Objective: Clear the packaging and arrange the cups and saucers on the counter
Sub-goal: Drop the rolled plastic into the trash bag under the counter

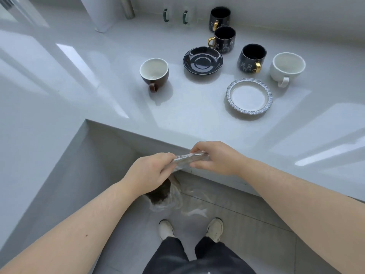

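My left hand and my right hand both grip a flat item wrapped in clear plastic, held in front of the counter edge; loose plastic hangs below it. On the counter stand a brown cup, a dark saucer, three dark cups with gold handles, a white cup and a white saucer with a blue frilled rim.
Two clear glasses with green handles stand at the back near a metal post. The counter wraps around on the left. Below are the tiled floor and my shoes.
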